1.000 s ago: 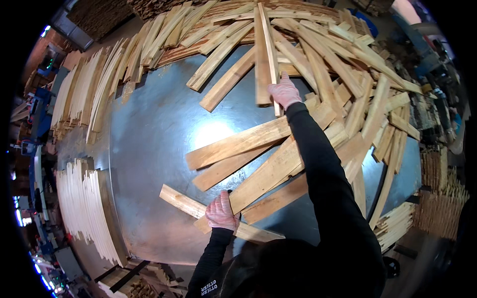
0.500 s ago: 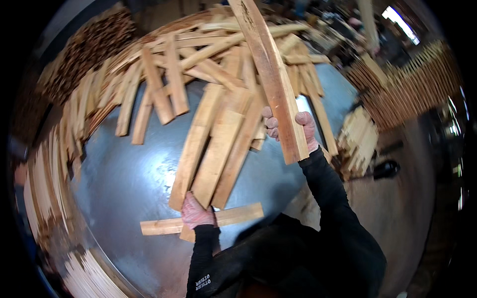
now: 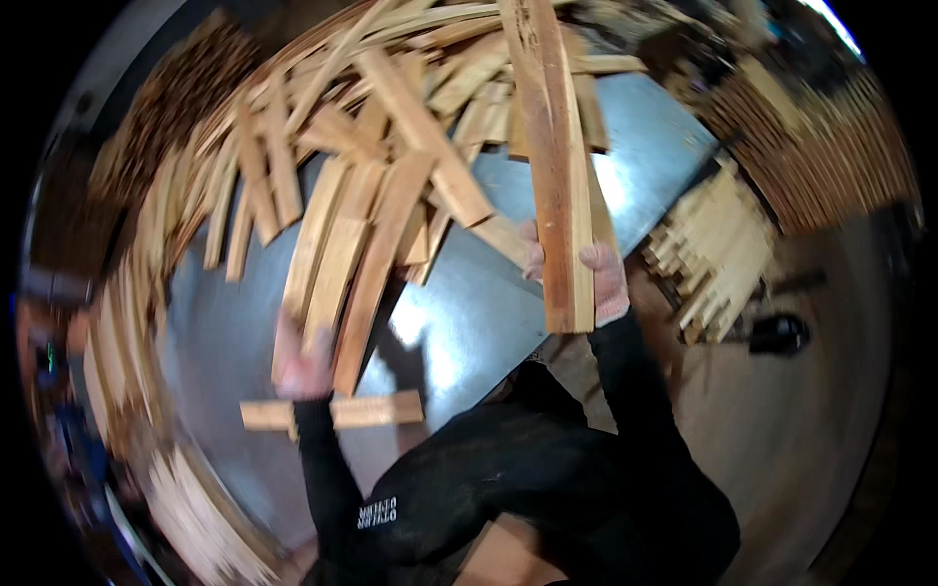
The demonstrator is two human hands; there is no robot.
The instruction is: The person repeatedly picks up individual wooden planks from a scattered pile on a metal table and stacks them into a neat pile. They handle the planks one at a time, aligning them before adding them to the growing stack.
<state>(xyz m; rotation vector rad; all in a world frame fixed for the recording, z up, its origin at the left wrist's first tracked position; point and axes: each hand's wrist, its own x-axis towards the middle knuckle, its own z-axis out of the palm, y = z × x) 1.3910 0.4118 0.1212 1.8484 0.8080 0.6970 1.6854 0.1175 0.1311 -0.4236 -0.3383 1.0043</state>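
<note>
My right hand (image 3: 608, 278), in a pale pinkish glove, is closed around the near end of a long wooden board (image 3: 553, 186). Its fingers show at the left edge and its thumb at the right; the board has a reddish-brown face and a paler side. My left hand (image 3: 305, 359), gloved alike and a little blurred, wraps the near end of a light wooden board (image 3: 311, 244) among several lying side by side. Right of that hand lies a browner board (image 3: 383, 264). A short wooden piece (image 3: 379, 408) lies crosswise just below the left hand.
Loose boards (image 3: 420, 127) lie crisscrossed over the far part of the shiny metal table (image 3: 469, 337). Stacked wood (image 3: 171, 112) stands far left, with more stacked strips (image 3: 831, 146) far right. A pale bundle of sticks (image 3: 711, 249) sits beyond the table's right edge.
The view has turned, shifting the table and its boards leftward. My left hand has moved left and up beside the boards' near ends. My right hand still holds the long board, now more upright in view.
</note>
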